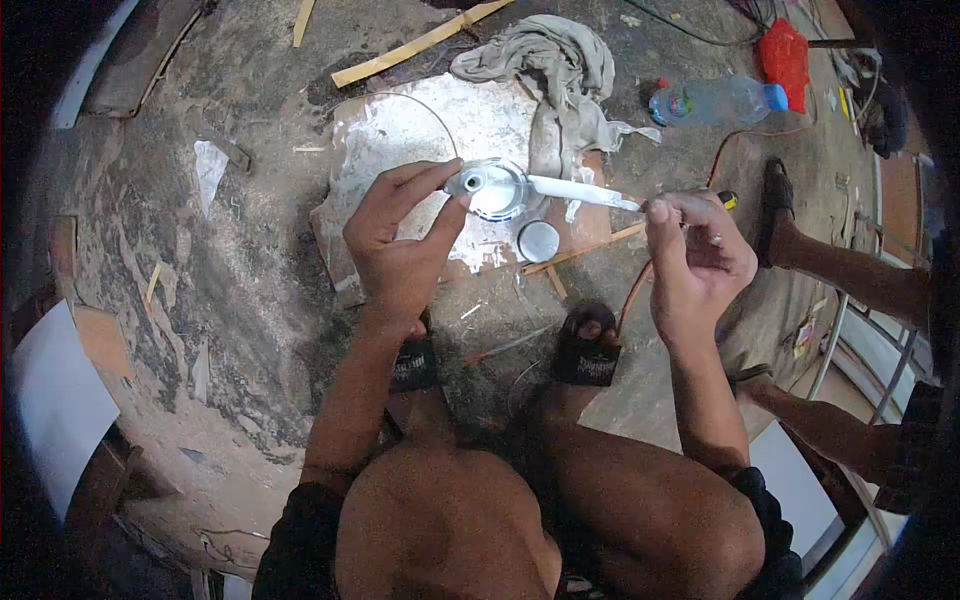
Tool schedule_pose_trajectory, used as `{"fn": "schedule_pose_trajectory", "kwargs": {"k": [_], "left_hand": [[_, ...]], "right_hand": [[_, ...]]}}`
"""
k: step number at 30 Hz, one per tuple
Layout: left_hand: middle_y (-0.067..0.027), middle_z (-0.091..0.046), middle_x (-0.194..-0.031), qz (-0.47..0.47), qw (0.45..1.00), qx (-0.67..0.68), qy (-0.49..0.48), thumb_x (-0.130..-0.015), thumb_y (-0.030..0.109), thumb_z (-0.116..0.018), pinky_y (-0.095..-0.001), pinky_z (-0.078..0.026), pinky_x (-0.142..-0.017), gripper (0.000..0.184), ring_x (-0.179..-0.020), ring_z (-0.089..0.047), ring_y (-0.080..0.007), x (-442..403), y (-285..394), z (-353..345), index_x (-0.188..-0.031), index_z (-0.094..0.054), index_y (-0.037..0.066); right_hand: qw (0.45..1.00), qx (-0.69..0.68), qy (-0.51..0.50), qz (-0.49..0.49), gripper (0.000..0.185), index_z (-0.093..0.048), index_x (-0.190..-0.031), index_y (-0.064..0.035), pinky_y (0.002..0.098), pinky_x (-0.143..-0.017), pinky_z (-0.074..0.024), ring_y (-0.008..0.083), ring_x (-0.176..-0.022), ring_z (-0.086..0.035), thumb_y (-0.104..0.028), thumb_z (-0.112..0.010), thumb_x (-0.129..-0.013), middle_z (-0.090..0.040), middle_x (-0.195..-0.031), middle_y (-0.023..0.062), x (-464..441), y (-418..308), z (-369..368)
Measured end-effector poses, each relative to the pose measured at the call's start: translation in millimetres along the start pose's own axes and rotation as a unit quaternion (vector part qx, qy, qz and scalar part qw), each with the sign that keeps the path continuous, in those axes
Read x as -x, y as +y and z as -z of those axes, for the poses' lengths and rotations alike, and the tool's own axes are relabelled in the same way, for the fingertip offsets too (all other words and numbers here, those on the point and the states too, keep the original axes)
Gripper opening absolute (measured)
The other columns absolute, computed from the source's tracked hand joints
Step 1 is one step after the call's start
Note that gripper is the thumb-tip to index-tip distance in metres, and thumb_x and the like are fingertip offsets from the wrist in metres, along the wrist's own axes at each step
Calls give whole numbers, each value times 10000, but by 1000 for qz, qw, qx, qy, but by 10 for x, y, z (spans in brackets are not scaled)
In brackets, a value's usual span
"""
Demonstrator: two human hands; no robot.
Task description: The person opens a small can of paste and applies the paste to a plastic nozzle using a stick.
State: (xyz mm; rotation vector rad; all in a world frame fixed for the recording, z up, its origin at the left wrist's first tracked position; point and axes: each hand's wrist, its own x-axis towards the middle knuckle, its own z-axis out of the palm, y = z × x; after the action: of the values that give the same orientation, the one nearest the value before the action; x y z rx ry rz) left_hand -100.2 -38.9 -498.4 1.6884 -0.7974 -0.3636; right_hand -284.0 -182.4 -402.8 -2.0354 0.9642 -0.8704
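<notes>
My left hand (pixel 400 225) pinches a small, pale round piece with a dark hole (pixel 472 184) between thumb and fingers. Just behind that piece, partly covered by it, is an open round container of white paint (pixel 505 195). In my right hand (pixel 700 250), the fingertips are closed on the thin end of a flat, white-coated stick (pixel 580 190). Its broad end reaches left to the container's rim; whether it touches cannot be told. A round grey lid (pixel 538 241) lies close below the container on a paint-stained board (pixel 385 140).
A crumpled grey cloth (pixel 560 70) lies across the board's back. A plastic bottle with a blue cap (pixel 720 101) and a red bag (pixel 783 62) are at the back right. Wooden strips (pixel 420 45) and a cable lie about. Another person's legs (pixel 850 265) are at the right.
</notes>
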Motion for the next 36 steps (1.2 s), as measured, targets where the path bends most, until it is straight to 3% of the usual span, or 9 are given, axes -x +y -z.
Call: {"fn": "schedule_pose_trajectory", "kwargs": {"k": [4,7,13,36], "left_hand": [[-76,-702,-1065,-7,1000,-16,-5,-774,-13,-797,-295,-525,-871,343,-974,-670,-174,-1,9,12,-1100,-753,83],[-92,-676,-1133,30,999,13,-25,-804,-45,-763,-306,-509,-942,334,-1064,-642,-194,14,43,25,-1125,-731,43],[-75,-702,-1063,8,1000,12,-7,-790,9,-797,-296,-523,-872,326,-979,-669,-171,-2,44,15,-1105,-753,82],[-70,-705,-1026,-1,1000,-6,-10,-780,16,-802,-292,-533,-840,314,-950,-675,-170,-3,53,-28,-1084,-759,80]], "right_hand": [[1000,-15,12,13,48,-688,-832,35,242,-640,-422,115,-693,-565,10,-727,-846,-652,-756,69,-6,-59,36],[999,-33,20,12,42,-684,-843,34,243,-651,-421,116,-710,-564,19,-722,-854,-653,-778,69,0,-106,67],[998,-53,19,17,22,-682,-873,30,248,-675,-428,119,-745,-568,28,-704,-871,-659,-826,81,5,-144,134],[994,-93,27,56,33,-666,-902,23,290,-739,-462,170,-779,-594,5,-688,-885,-658,-841,102,-12,-229,192]]}}
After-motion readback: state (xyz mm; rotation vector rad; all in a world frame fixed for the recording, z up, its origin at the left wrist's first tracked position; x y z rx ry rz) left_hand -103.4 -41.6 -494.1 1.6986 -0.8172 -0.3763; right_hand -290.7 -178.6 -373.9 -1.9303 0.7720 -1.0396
